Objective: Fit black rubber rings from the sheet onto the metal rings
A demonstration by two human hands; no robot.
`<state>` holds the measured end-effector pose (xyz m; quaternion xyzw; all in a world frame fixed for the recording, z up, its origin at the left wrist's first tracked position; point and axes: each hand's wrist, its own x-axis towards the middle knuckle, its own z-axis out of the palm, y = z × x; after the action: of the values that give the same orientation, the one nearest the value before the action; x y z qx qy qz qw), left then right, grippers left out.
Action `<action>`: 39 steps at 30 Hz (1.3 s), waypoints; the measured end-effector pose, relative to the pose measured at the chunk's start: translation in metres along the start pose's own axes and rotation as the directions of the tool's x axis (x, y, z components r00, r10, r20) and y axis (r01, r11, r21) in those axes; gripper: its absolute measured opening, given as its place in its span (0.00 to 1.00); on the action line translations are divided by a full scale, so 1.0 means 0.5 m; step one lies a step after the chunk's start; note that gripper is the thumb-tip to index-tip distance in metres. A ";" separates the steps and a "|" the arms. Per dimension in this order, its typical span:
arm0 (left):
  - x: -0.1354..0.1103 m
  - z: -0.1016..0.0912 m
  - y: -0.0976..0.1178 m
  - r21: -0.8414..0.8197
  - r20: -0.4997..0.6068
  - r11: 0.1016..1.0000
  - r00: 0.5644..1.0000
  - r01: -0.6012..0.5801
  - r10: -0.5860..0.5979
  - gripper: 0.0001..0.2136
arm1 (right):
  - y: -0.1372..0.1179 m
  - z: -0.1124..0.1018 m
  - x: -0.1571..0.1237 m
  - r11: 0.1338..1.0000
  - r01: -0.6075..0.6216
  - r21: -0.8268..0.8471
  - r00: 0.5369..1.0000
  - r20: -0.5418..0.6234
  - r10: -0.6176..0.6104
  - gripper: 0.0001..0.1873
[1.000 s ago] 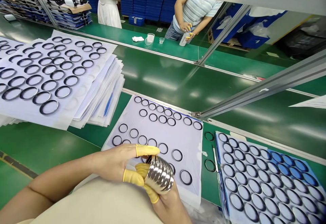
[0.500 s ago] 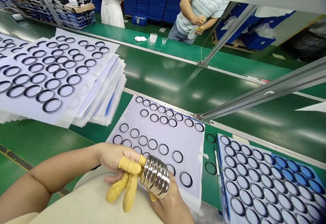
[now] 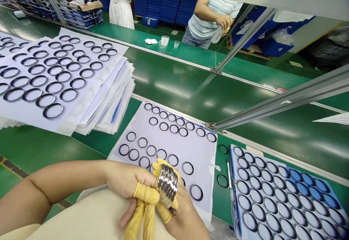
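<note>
Rings (image 3: 168,184) sit in the right hand's (image 3: 182,208) grip — a shorter-looking stack than half a second ago, probably easier to hold — while the left hand (image 3: 127,182) pinches its left end, near the sheet (image 3: 174,143).

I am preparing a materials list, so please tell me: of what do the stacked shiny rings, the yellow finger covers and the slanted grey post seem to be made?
Stacked rings: probably metal, polished, given the mirror-like highlights. Yellow finger covers: perhaps latex or similar rubber, matte and close-fitting. Slanted post: likely aluminium, satin grey, with long straight grooves.
</note>
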<state>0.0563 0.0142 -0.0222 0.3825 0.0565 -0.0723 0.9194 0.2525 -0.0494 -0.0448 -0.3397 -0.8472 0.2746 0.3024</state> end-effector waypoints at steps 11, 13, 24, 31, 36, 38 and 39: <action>-0.002 0.005 -0.015 0.024 -0.106 0.998 0.993 -0.055 0.058 0.33 | -0.007 0.024 -0.057 0.630 -0.336 0.700 0.906 0.058 0.418 0.50; 0.001 0.008 -0.017 0.056 -0.155 0.992 0.981 -0.112 0.120 0.36 | -0.010 0.029 -0.052 0.609 -0.300 0.735 0.909 0.026 0.416 0.53; 0.012 0.017 -0.012 0.173 -0.387 0.956 0.876 -0.236 0.286 0.29 | 0.004 0.035 -0.044 0.840 -0.080 0.536 0.966 -0.166 0.197 0.37; 0.004 0.024 0.002 0.350 -0.402 0.906 0.835 -0.239 0.376 0.27 | -0.006 0.027 -0.015 0.866 -0.007 0.500 0.860 -0.438 0.260 0.15; -0.010 0.038 0.029 0.576 -0.365 0.802 0.830 -0.154 0.422 0.19 | -0.018 0.018 -0.033 0.701 -0.086 0.708 0.847 -0.318 0.426 0.09; -0.021 0.041 0.038 0.744 -0.368 0.668 0.817 -0.027 0.443 0.14 | -0.026 0.013 -0.032 0.572 -0.173 0.802 0.885 -0.128 0.448 0.13; -0.026 0.042 0.042 0.806 -0.367 0.591 0.813 0.034 0.453 0.14 | -0.029 0.011 -0.030 0.510 -0.218 0.832 0.899 -0.032 0.437 0.16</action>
<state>0.0480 0.0149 0.0091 0.7509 0.2267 0.1350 0.6054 0.2517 -0.0708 -0.0436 -0.3484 -0.5029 0.6402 0.4646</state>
